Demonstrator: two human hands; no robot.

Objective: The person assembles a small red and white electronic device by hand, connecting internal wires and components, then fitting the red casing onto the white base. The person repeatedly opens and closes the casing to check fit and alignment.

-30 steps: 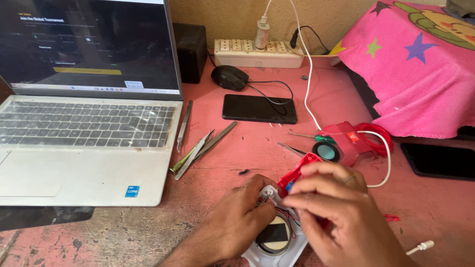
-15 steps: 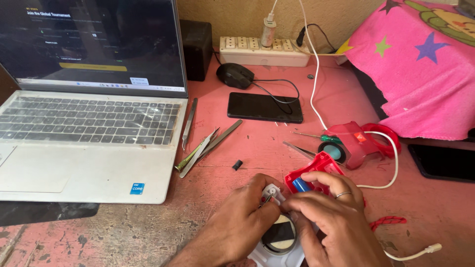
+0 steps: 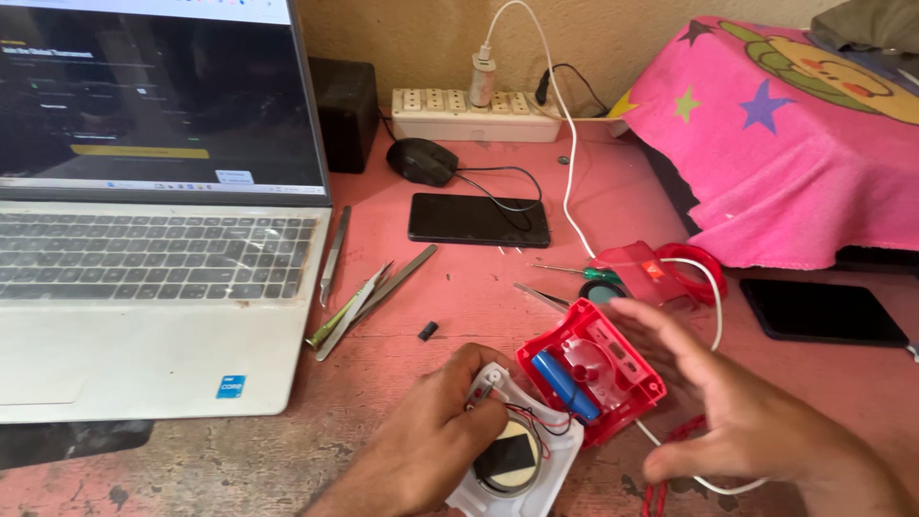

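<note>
Here, in the head view, two bare hands work over an opened small device on a pink table.

Near the bottom centre, the left hand (image 3: pixel 436 436) pinches a small part at the top corner of a white casing half (image 3: pixel 550 455), fingertips pressed together on it; thin red and black wires run from there to the red casing half (image 3: pixel 613 369) lying just to its right, open side up, with a blue cylindrical cell (image 3: pixel 565 383) inside. The right hand (image 3: pixel 737 412) hovers beside the red half, fingers spread and loose, holding nothing. Left of the hands lie tweezers (image 3: pixel 349 306), with a laptop (image 3: pixel 144 278) further left. Farther off sit a black phone (image 3: pixel 479 220), a mouse (image 3: pixel 421 161) and a power strip (image 3: pixel 474 103); a pink star-patterned cloth (image 3: pixel 785 144) covers something at far right.
</note>
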